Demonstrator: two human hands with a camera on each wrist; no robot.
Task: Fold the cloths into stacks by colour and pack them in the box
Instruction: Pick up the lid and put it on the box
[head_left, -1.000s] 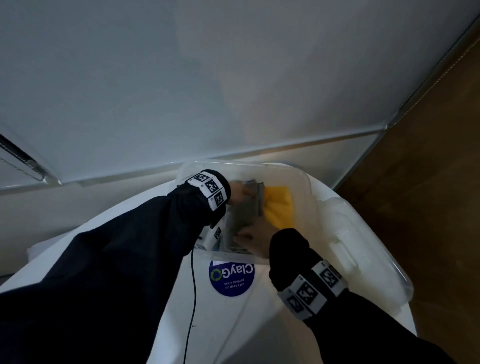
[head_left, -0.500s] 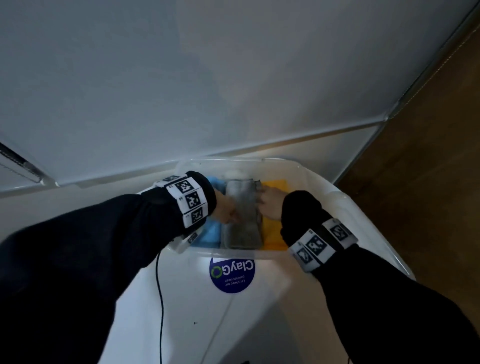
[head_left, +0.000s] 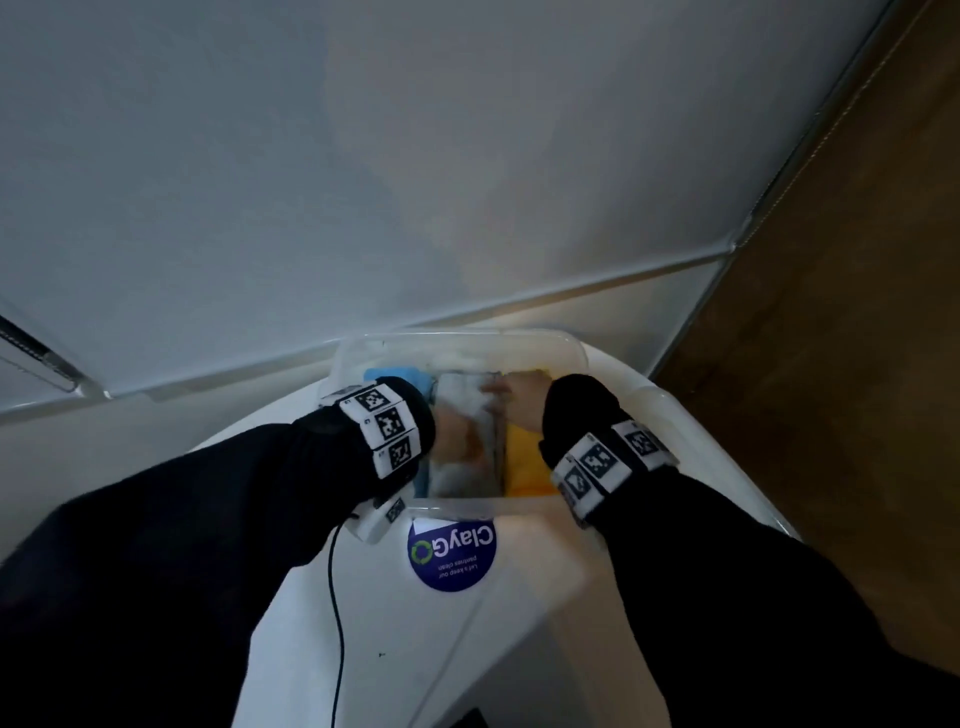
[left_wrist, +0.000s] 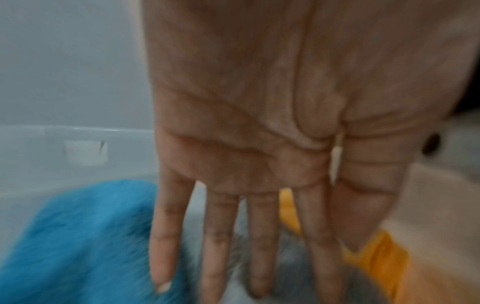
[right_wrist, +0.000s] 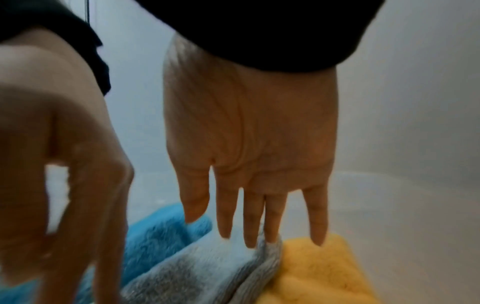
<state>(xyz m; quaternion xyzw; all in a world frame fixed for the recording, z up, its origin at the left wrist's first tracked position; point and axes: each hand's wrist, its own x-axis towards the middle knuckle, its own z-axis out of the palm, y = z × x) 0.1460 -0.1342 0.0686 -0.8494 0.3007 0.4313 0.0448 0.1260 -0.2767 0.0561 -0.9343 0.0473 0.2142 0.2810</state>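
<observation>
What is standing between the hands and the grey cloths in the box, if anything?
Nothing visible. Both hands are inside the box: the right hand has straight fingers on the grey cloths, which sit between blue cloths and yellow cloths. The left hand is open over them.

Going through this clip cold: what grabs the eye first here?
Three bright cloth stacks side by side in the clear plastic box: blue cloths on the left, grey cloths in the middle, yellow cloths on the right. Both hands reach in, the left hand and right hand flat, fingers straight over the grey stack.
</observation>
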